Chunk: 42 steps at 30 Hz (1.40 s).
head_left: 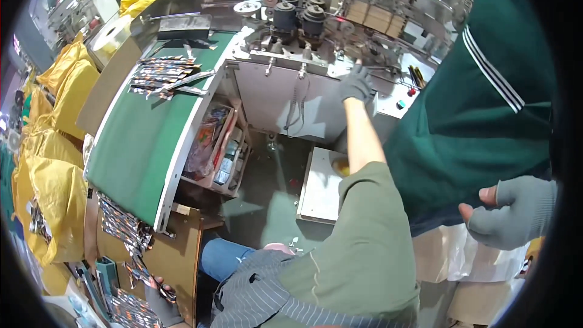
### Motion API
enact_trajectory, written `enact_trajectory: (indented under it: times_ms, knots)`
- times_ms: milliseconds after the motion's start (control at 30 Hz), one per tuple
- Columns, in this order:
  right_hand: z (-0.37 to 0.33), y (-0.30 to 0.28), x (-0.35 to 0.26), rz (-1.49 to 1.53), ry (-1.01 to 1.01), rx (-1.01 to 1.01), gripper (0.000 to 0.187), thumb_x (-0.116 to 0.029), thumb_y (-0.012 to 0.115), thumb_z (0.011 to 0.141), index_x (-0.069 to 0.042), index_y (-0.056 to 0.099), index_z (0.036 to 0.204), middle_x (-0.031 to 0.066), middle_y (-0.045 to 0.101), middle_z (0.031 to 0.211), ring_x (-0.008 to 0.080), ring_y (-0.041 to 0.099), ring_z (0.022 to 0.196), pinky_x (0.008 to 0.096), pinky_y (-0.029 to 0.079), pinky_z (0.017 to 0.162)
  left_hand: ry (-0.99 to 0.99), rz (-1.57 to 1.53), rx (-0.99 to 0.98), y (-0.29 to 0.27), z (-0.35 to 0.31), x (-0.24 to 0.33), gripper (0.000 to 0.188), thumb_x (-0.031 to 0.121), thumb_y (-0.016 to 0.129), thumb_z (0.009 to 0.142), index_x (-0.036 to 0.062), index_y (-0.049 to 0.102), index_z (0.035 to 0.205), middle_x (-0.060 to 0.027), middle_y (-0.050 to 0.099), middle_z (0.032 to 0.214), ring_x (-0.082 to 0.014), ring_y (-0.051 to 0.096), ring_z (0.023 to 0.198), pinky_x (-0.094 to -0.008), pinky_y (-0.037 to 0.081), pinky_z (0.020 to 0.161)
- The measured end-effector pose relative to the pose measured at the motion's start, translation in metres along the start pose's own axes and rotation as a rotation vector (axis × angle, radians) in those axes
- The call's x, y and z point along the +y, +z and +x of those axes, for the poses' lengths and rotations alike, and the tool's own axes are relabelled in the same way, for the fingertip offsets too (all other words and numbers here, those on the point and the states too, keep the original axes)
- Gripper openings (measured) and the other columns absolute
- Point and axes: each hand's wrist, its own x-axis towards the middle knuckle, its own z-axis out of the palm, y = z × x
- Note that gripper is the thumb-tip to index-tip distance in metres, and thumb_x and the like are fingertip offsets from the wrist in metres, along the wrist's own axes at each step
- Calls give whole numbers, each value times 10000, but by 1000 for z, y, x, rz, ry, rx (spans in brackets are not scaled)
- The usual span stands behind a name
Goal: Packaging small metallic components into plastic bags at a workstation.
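My right hand (pixel 356 84), in a grey fingerless glove, reaches out to the front ledge of a packing machine (pixel 376 21). Its fingers stretch toward the metal parts there, and I see nothing held in them. Low on the left, my gloved left hand (pixel 163 305) is closed around what look like dark-handled scissors (pixel 168 294), partly hidden by the fingers. Beside it a strip of patterned sachets (pixel 138 264) hangs over a brown cardboard surface (pixel 176 246). More sachets (pixel 130 311) lie heaped by that hand.
A green conveyor belt (pixel 136 152) carries a sachet pile (pixel 161 75). Under it stands a crate (pixel 228 161) of packets. Yellow sacks (pixel 51 176) line the left. At right, close by, a person in green (pixel 480 121) stands with a gloved hand (pixel 515 214) showing. A white box (pixel 320 191) sits on the floor.
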Motion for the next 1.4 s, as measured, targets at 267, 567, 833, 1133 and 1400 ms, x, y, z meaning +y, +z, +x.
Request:
enact_trajectory:
  times_ms: [267,567,833,1133,1400]
  knots:
    - [-256,-171,-162,1536,-741,-364,378,12,545,780,-24,519,1156,128,608,902,242,600,779,325,470,658,176,-176,-207,-9,-41,20,243,180,557,889,103,498,1112,24,416,740,-95,407,608,-250,368,561]
    - [-364,-371,-309,1804,-1423,-757,368,-32,591,805,0,495,1159,215,557,1096,367,551,1011,382,447,869,786,56,451,-71,77,323,498,434,546,860,13,575,1125,-91,593,928,-183,574,859,-293,479,729]
    - [-500,-259,-482,785,-1129,-1070,966,-569,601,740,59,218,1366,305,318,1358,397,374,1248,418,343,1012,424,953,400,-90,227,79,637,579,505,825,-37,580,968,-302,594,889,-416,585,887,-453,453,766]
    - [-504,-283,-454,718,-857,-1329,921,-695,601,657,130,555,1064,334,561,1095,409,576,1022,421,459,867,157,225,216,-40,228,25,693,570,645,745,-86,563,951,-205,633,885,-303,603,861,-371,457,791]
    - [-544,-293,-347,994,-8,-2853,455,-315,646,826,0,558,1142,78,644,980,167,626,831,285,503,775,-142,-18,176,-82,116,-4,632,422,724,735,-51,566,1123,-114,618,1033,-178,603,869,-290,477,747]
